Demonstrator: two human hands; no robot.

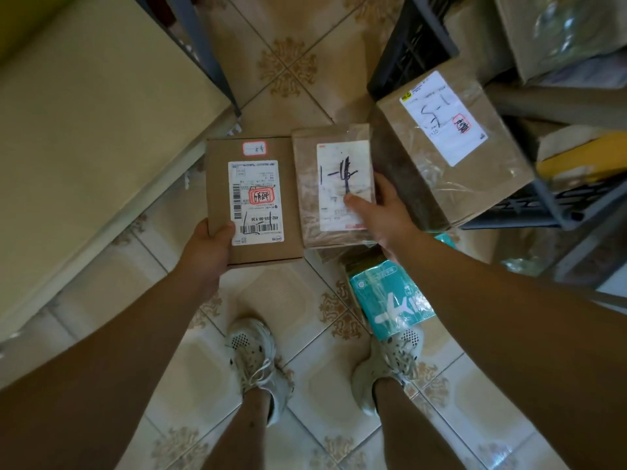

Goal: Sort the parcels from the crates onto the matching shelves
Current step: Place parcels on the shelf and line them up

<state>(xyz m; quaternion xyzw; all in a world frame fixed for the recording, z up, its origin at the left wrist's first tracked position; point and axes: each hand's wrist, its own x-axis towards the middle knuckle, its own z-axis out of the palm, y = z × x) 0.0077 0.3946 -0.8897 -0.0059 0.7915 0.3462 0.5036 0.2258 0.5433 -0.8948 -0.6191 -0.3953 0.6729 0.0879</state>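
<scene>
My left hand grips a flat brown cardboard parcel by its near left corner, thumb on top; its white label carries a handwritten "1". My right hand holds a taped brown parcel by its right edge, thumb on the white label marked "1-4". Both parcels are held side by side above the tiled floor. A larger taped box with a label reading "5-1" sits at the right on a dark crate.
A teal and white packet lies on the floor by my right shoe. A pale shelf board with a grey metal post fills the left. More parcels and a yellow packet crowd the right shelving.
</scene>
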